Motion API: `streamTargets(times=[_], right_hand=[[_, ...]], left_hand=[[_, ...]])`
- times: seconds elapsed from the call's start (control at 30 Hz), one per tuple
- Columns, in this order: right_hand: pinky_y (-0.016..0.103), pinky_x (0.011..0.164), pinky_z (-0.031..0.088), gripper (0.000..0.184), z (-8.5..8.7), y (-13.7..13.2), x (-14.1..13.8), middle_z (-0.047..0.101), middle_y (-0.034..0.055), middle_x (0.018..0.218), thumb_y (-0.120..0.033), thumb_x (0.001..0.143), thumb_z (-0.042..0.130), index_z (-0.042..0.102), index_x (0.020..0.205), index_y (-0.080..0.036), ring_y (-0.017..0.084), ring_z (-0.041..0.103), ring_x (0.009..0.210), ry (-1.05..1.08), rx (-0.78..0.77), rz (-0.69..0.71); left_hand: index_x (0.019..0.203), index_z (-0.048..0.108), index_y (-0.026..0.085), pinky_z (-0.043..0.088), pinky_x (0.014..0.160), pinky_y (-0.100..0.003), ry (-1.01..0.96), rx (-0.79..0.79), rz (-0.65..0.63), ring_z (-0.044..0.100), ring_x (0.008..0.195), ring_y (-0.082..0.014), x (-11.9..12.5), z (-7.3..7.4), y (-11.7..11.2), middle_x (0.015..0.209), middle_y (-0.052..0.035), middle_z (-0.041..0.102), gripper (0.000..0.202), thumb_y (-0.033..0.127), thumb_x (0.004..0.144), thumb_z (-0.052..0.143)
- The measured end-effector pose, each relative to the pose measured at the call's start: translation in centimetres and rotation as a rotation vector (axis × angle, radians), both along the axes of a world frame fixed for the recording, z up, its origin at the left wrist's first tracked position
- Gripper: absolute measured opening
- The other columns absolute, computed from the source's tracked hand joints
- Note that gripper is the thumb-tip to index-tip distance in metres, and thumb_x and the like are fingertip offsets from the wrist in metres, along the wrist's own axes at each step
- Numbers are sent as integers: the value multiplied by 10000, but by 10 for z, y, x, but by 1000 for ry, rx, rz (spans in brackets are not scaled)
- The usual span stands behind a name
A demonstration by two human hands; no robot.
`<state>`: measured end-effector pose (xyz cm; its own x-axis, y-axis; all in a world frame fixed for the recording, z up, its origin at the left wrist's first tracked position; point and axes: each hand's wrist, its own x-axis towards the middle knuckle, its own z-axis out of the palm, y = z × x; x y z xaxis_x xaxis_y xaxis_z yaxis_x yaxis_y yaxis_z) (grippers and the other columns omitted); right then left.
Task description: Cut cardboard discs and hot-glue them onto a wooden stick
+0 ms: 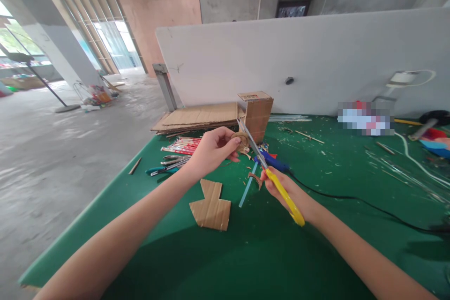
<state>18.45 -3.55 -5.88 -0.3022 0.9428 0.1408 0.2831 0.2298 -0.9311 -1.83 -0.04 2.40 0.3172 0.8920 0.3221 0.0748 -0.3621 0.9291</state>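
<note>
Pinched between the thumb and fingers of my left hand (220, 145) is a small rounded piece of cardboard (242, 141). My right hand (281, 192) grips a pair of scissors (277, 185) with yellow handles, its blades pointing up and away beside that piece. Whether the blades touch the cardboard I cannot tell. A curled cardboard strip (256, 181) is near my right fingers. Behind the scissors lies a blue glue gun (276, 162), with a pale blue glue stick (248, 186) slanting toward me. Nearer to me, a cut cardboard shape (212, 207) lies flat on the green table.
Flat cardboard sheets (204, 115) and an upright cardboard box (259, 117) stand at the back against a white panel (246, 61). Pliers (170, 165) and red-wrapped sticks (183, 145) lie at left. A black cord (337, 195) crosses the right side. Scraps are scattered around.
</note>
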Motion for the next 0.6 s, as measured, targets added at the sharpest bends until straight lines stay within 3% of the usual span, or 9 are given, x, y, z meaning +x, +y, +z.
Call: streamTargets(times=[0.2,0.37,0.47,0.6], right_hand=[[257,465,356,590,-2,-4,-1,410,-8,647,-786,735,351,462,754,-206,117,383,526,-163,53,-9],[244,409,240,605,-9,-3,-1,348,-36,563,-784,745,329,470,707,-198,91,302,446,-161,39,-10],[243,396,248,576,-9,0,-4,348,-42,557,-775,717,406,480,725,-203,87,302,433,-84,23,-32],[262,455,385,535,-8,2,-9,379,-27,608,-762,674,489,460,707,-228,117,398,505,54,-14,-73]], left_hand=[[735,524,138,564,554,-238,25,1,10,620,548,-99,0,-1,1,645,-5,576,142,246,816,570],[733,512,137,556,552,-225,39,-4,12,625,552,-96,0,-1,2,642,4,569,155,254,817,572],[732,517,134,557,559,-224,17,-20,5,612,557,-88,0,-1,3,645,4,564,156,254,812,578],[779,530,132,570,583,-236,-45,-70,-13,613,600,-87,-1,-5,5,697,2,560,126,244,819,570]])
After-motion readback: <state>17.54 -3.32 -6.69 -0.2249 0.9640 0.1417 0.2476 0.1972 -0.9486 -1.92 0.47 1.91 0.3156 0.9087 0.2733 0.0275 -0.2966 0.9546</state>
